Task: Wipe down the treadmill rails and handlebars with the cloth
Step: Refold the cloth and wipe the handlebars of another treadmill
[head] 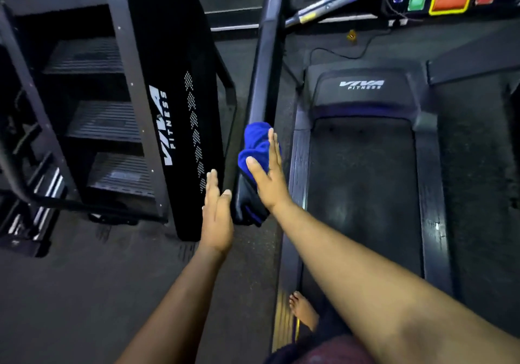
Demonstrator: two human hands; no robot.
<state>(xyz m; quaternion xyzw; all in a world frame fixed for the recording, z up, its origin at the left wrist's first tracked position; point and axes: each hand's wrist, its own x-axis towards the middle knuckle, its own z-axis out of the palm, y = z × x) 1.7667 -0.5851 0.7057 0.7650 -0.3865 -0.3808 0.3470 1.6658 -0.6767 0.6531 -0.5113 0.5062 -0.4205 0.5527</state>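
1. Presently, the right hand (267, 177) is held flat with fingers extended, palm pressed on the blue cloth (254, 149); nothing is pinched.
2. The cloth is draped over the near end of the treadmill's left handrail (264, 76), seemingly pinned there for wiping by palm pressure.
3. The left hand (216, 214) is held spread and empty just beside the rail end, not clearly touching it, probably for balance.
4. The treadmill belt (363, 194) lies to the right; a stair machine (171, 87) stands to the left.
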